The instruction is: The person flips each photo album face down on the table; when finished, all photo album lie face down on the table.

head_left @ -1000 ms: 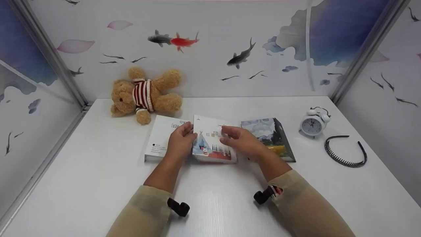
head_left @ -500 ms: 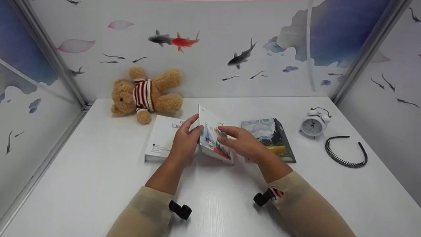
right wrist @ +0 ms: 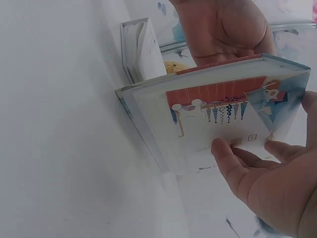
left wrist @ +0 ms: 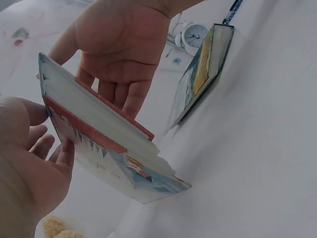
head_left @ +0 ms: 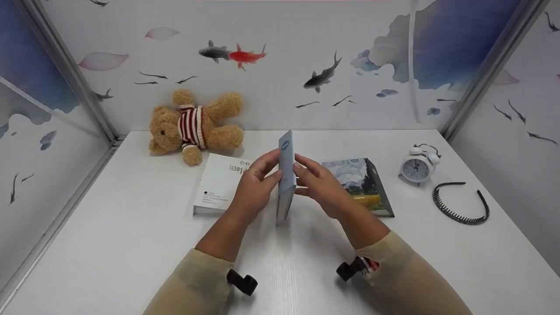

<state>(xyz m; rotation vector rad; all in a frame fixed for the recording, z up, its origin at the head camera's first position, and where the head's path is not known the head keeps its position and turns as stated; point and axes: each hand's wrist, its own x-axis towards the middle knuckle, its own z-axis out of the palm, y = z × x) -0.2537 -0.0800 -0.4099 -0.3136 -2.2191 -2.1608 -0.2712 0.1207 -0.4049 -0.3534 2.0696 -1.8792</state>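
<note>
A small illustrated book (head_left: 286,168) stands upright on one edge on the white table (head_left: 131,227), its thin side towards me. My left hand (head_left: 260,181) lies against its left cover and my right hand (head_left: 314,183) against its right cover, so the book is pressed between them. In the left wrist view the left hand's fingers (left wrist: 64,151) touch the picture cover of the book (left wrist: 109,144), with the right palm (left wrist: 119,49) flat behind it. In the right wrist view the right hand's fingertips (right wrist: 223,148) rest on the cover (right wrist: 213,109).
A white book (head_left: 218,183) lies flat just left of the hands and a book with a painted cover (head_left: 361,183) just right. A teddy bear (head_left: 192,124) lies at the back left. A white alarm clock (head_left: 415,166) and a black headband (head_left: 459,203) sit on the right.
The illustrated book lay flat a second ago. Its left side was tipped up by the left hand, and it now stands upright on edge between both hands.
</note>
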